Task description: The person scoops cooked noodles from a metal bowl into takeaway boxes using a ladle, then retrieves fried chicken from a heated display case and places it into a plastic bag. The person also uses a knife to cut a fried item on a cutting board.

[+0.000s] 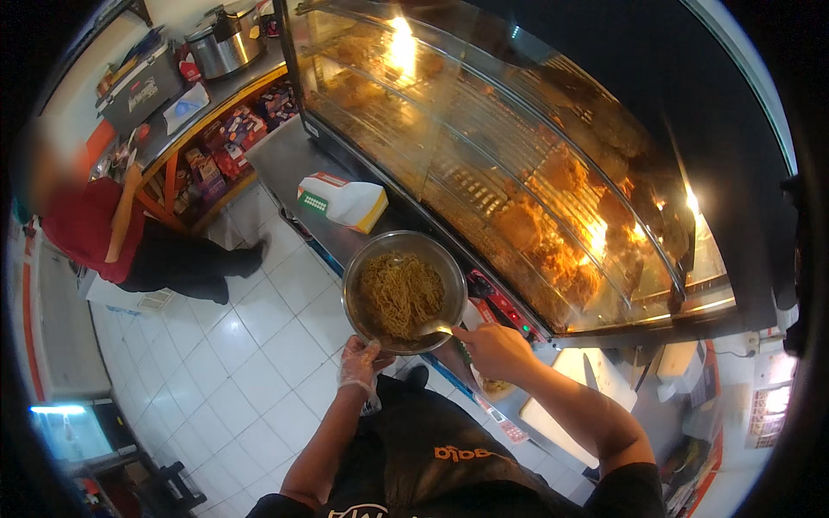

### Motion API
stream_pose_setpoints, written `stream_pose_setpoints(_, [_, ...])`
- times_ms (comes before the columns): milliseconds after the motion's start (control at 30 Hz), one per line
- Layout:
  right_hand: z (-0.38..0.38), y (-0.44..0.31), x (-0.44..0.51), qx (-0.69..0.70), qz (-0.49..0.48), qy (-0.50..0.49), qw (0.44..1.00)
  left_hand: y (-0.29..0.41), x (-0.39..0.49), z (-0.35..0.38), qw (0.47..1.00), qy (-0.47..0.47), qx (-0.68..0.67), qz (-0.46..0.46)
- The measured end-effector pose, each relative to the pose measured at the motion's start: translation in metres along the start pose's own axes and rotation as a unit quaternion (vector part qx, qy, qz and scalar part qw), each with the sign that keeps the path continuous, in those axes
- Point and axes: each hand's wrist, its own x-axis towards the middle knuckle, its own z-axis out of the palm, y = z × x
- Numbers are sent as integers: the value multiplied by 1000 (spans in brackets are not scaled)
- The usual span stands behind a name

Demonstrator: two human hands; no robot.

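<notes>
A round stainless steel bowl point(350, 304) holds a mound of brown-yellow noodles point(403, 291). My left hand point(361, 364), in a clear plastic glove, grips the near rim of the bowl. In my right hand point(495, 353), which looks bare, is the handle of a metal spoon point(437, 327); its head dips into the noodles at their near right side. Beyond the bowl, a white paper food box point(343, 199) with green, red and yellow print lies on the steel counter point(275, 152). Another portion of noodles point(495, 386) shows partly behind my right forearm.
A lit glass warming cabinet point(518, 175) with fried food on its racks fills the far right. A white cutting board point(583, 401) with a knife point(590, 372) lies right of my forearm. At left, another person point(97, 226) stands by a counter with a cooler box point(139, 90) and a steel pot point(227, 48).
</notes>
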Motion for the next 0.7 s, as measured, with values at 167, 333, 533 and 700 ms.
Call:
stream_pose_setpoints(167, [2, -17, 33, 69, -50, 134, 987, 8, 0, 1, 1000, -7, -1, -24])
stream_pose_setpoints(333, [15, -25, 34, 28, 33, 4, 999, 8, -2, 2, 999, 7, 5, -31])
stream_pose_setpoints(533, [14, 6, 24, 8, 21, 35, 999, 11, -3, 1, 999, -4, -8, -40])
stream_pose_setpoints(700, [33, -14, 35, -20, 59, -13, 998, 10, -2, 3, 998, 16, -27, -59])
